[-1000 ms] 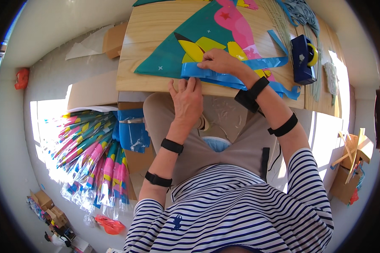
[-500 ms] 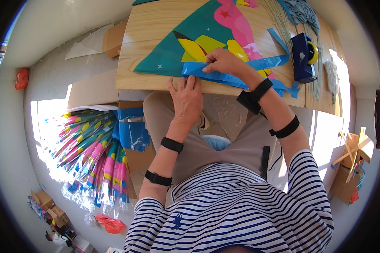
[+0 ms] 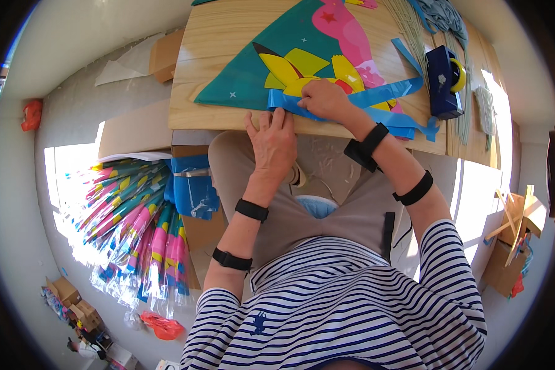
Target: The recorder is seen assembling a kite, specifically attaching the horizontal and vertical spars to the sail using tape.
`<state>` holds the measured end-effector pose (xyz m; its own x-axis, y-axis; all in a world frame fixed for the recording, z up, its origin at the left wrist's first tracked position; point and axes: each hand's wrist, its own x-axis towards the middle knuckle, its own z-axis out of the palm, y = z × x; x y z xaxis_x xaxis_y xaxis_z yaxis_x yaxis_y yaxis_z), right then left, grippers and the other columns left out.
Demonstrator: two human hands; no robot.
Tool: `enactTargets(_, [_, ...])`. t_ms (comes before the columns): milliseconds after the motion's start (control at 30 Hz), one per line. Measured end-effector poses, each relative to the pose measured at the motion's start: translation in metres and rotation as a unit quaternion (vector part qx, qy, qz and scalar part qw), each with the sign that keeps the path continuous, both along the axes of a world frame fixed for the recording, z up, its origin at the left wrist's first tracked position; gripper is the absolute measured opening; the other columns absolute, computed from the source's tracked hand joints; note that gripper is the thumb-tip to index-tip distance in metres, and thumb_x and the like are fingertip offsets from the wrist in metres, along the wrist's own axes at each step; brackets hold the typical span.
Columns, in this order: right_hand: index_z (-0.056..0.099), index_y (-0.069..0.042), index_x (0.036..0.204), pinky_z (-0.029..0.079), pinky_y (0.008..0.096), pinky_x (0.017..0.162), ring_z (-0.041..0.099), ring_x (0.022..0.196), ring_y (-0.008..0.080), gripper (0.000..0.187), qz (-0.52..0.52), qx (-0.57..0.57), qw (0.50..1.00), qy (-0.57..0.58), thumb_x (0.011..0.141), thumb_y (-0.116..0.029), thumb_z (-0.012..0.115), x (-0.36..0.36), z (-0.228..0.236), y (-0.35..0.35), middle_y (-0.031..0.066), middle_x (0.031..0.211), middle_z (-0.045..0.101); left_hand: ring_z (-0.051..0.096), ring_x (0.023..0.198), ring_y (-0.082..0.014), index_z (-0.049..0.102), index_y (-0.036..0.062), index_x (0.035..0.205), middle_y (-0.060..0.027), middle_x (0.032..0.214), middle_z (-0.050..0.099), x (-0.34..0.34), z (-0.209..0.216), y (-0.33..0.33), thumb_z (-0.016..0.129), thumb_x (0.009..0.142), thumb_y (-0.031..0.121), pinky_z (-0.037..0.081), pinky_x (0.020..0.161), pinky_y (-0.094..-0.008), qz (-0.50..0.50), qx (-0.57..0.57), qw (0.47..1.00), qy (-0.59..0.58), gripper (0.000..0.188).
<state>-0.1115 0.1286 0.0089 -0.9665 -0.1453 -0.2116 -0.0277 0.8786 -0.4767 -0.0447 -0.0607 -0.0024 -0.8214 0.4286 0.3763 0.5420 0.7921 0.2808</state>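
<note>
A triangular teal, pink and yellow printed kite sheet (image 3: 240, 80) lies on the wooden table. Across its near edge runs a blue plastic ribbon (image 3: 388, 92), which bends back at the right. My right hand (image 3: 328, 102) is closed, its curled fingers on the ribbon over the yellow print. At the table's near edge, my left hand (image 3: 271, 139) lies palm down with fingers stretched out and slightly apart. Its fingertips touch the left end of the ribbon. What lies under the right hand's fingers is hidden.
A dark blue tape dispenser (image 3: 443, 83) stands at the table's right, beside thin sticks (image 3: 407, 24) and grey-blue cloth (image 3: 445, 18). Left of my legs are many rolled colourful kites in clear sleeves (image 3: 129, 209) and a cardboard box (image 3: 135, 132). A red bag (image 3: 161, 325) lies on the floor.
My right hand has come slightly lower, its fingers more curled, and the ribbon's left part sits lower and more bunched. More of the yellow print shows. The left hand has stayed put.
</note>
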Motion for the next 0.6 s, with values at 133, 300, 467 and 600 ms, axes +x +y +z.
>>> enactTargets(133, [0.076, -0.007, 0.090, 0.056, 0.0499, 0.072, 0.073, 0.092, 0.0386, 0.020, 0.005, 0.078, 0.996, 0.038, 0.084, -0.026, 0.074, 0.006, 0.005, -0.010, 0.0186, 0.093, 0.075, 0.056, 0.110, -0.0293, 0.068, 0.0025, 0.114, -0.0074, 0.112, 0.058, 0.000, 0.000, 0.000, 0.070, 0.081, 0.009, 0.031, 0.112, -0.0667, -0.002, -0.002, 1.000, -0.009, 0.034])
enactTargets(300, [0.076, -0.006, 0.086, 0.056, 0.0481, 0.070, 0.073, 0.086, 0.0369, 0.021, 0.033, 0.177, 0.982, 0.056, 0.087, -0.027, 0.074, 0.008, 0.013, -0.024, 0.0174, 0.088, 0.075, 0.055, 0.110, -0.0291, 0.068, 0.0026, 0.115, -0.0069, 0.113, 0.058, 0.001, 0.000, 0.000, 0.070, 0.082, 0.009, 0.031, 0.112, -0.0670, 0.004, -0.004, 1.000, -0.001, 0.034])
enactTargets(467, [0.077, -0.010, 0.087, 0.048, 0.0449, 0.064, 0.074, 0.080, 0.0321, 0.011, 0.078, 0.199, 0.974, 0.072, 0.081, -0.015, 0.069, 0.003, 0.007, -0.024, 0.0126, 0.086, 0.076, 0.055, 0.113, -0.0297, 0.067, 0.0029, 0.123, -0.0068, 0.123, 0.059, 0.003, 0.005, -0.003, 0.072, 0.081, 0.010, 0.028, 0.114, -0.0680, -0.001, -0.011, 1.000, -0.024, 0.043])
enactTargets(600, [0.077, -0.009, 0.087, 0.048, 0.0457, 0.064, 0.074, 0.081, 0.0331, 0.012, 0.081, 0.185, 0.976, 0.085, 0.081, -0.013, 0.068, 0.004, 0.004, -0.023, 0.0128, 0.086, 0.076, 0.053, 0.124, -0.0310, 0.065, 0.0076, 0.133, -0.0065, 0.139, 0.059, 0.005, 0.004, -0.015, 0.079, 0.077, 0.010, 0.028, 0.116, -0.0632, -0.012, -0.004, 0.998, -0.054, 0.058])
